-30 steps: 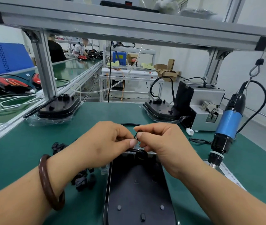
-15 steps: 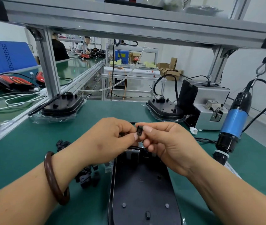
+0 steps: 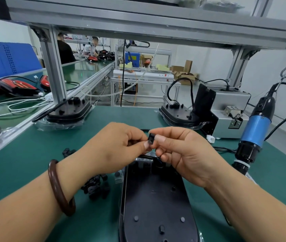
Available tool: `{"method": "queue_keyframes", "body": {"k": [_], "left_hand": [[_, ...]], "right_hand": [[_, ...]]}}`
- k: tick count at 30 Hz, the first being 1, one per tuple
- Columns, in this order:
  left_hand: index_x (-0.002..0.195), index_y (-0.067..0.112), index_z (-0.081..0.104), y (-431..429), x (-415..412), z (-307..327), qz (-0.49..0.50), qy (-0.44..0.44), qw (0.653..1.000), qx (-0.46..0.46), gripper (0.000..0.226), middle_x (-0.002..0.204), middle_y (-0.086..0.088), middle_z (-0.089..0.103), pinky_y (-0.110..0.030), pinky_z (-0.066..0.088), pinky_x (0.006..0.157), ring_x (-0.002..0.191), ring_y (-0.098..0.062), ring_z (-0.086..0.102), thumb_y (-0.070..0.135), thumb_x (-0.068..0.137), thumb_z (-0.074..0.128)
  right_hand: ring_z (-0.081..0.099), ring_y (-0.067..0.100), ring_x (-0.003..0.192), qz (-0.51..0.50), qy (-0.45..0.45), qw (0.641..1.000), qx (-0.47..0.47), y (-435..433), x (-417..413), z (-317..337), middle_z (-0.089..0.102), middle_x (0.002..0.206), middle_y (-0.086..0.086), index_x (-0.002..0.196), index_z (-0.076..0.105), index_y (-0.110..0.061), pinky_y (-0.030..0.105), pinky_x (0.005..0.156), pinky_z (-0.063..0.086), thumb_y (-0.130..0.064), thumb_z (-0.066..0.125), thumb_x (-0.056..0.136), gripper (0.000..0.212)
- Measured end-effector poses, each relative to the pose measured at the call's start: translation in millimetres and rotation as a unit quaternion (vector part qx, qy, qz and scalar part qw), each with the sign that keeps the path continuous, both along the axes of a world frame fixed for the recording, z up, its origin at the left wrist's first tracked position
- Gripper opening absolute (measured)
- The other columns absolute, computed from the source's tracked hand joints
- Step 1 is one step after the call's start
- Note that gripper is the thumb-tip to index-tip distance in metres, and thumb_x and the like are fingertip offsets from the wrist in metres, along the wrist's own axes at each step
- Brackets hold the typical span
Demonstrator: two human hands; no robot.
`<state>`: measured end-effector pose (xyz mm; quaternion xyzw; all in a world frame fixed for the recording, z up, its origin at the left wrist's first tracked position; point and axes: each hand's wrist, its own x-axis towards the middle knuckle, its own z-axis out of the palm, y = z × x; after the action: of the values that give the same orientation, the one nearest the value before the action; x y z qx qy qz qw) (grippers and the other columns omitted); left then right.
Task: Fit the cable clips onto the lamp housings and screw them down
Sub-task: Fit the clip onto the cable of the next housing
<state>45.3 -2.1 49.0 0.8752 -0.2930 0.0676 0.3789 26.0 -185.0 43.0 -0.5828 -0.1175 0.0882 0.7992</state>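
Note:
A black lamp housing (image 3: 156,203) lies back side up on the green bench, right in front of me. Above its far end, my left hand (image 3: 116,147) and my right hand (image 3: 182,152) meet and pinch one small black cable clip (image 3: 151,138) between thumbs and forefingers. The clip is lifted off the housing. The housing's black cable (image 3: 146,156) runs just beneath my fingers. A loose pile of black cable clips (image 3: 95,186) lies on the bench left of the housing, under my left wrist.
A blue electric screwdriver (image 3: 255,130) hangs at the right beside a grey screw feeder (image 3: 229,109). Two more black lamp housings sit at the back left (image 3: 69,110) and back middle (image 3: 175,114). An aluminium post (image 3: 55,74) stands at the left.
Both hands have risen slightly off the housing with the clip, and the clip now stands more plainly between the fingertips. My head has tilted up a little.

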Motion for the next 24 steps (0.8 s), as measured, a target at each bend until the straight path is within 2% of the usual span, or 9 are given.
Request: {"method": "queue_keyframes", "body": {"k": [2,4,6,8,10,11,15,24], "left_hand": [[0.069,0.020,0.059,-1,-2,1,0.023,-0.096,0.993,0.070,0.027,0.050,0.006,0.048,-0.032,0.040,0.050,0.047,-0.011,0.039,0.039,0.089,0.055],[0.070,0.021,0.055,-4,-5,3,0.037,-0.144,0.982,0.113,0.028,0.053,0.003,0.050,-0.032,0.042,0.050,0.050,-0.014,0.044,0.042,0.088,0.050],[0.072,0.027,0.060,-1,-4,7,0.033,-0.103,0.985,0.131,0.024,0.056,0.011,0.056,-0.026,0.042,0.051,0.052,-0.008,0.048,0.043,0.089,0.053],[0.082,0.032,0.067,5,-2,12,0.004,-0.006,0.990,0.141,0.016,0.068,0.017,0.065,-0.019,0.046,0.058,0.061,-0.002,0.056,0.044,0.087,0.057],[0.092,0.034,0.069,13,1,13,-0.030,0.084,0.989,0.118,0.012,0.081,0.016,0.069,-0.017,0.051,0.069,0.072,-0.001,0.063,0.040,0.085,0.063],[0.093,0.034,0.070,15,2,13,-0.038,0.100,0.988,0.110,0.010,0.083,0.017,0.070,-0.015,0.052,0.071,0.074,0.001,0.064,0.036,0.084,0.066],[0.084,0.031,0.071,13,5,9,-0.030,0.077,0.991,0.101,0.002,0.077,0.017,0.071,-0.012,0.050,0.069,0.069,0.005,0.063,0.029,0.082,0.071],[0.080,0.031,0.071,10,3,11,-0.024,0.030,0.995,0.097,0.005,0.073,0.016,0.070,-0.008,0.047,0.066,0.067,0.005,0.062,0.027,0.082,0.072]], "right_hand": [[0.057,0.009,0.050,-0.017,-0.010,1.000,-0.021,1,0,-1,0.066,0.067,0.008,0.080,0.071,-0.008,0.015,0.046,0.047,-0.009,0.069,0.066,0.014],[0.056,0.008,0.048,-0.034,-0.024,0.998,-0.042,2,0,-1,0.066,0.064,0.005,0.080,0.067,-0.007,0.015,0.045,0.045,-0.010,0.070,0.066,0.015],[0.054,0.007,0.047,-0.056,-0.039,0.995,-0.073,1,0,0,0.065,0.061,0.003,0.080,0.066,-0.006,0.014,0.044,0.043,-0.009,0.070,0.070,0.011],[0.053,0.007,0.047,-0.082,-0.048,0.988,-0.122,-2,1,3,0.065,0.060,0.003,0.078,0.067,-0.007,0.014,0.044,0.041,-0.003,0.070,0.078,0.004],[0.051,0.006,0.044,-0.095,-0.049,0.979,-0.173,-4,1,4,0.065,0.059,0.002,0.076,0.068,-0.009,0.015,0.044,0.040,-0.001,0.069,0.081,0.010],[0.049,0.005,0.043,-0.095,-0.052,0.975,-0.192,-4,1,5,0.065,0.058,0.002,0.074,0.068,-0.009,0.014,0.043,0.039,0.000,0.070,0.081,0.012],[0.045,-0.001,0.037,-0.091,-0.079,0.959,-0.255,-1,-1,4,0.064,0.057,0.003,0.071,0.069,-0.009,0.009,0.039,0.033,0.000,0.072,0.080,0.013],[0.045,-0.001,0.035,-0.101,-0.079,0.962,-0.239,1,1,2,0.066,0.058,0.005,0.068,0.070,-0.009,0.008,0.038,0.032,0.002,0.074,0.077,0.014]]}}
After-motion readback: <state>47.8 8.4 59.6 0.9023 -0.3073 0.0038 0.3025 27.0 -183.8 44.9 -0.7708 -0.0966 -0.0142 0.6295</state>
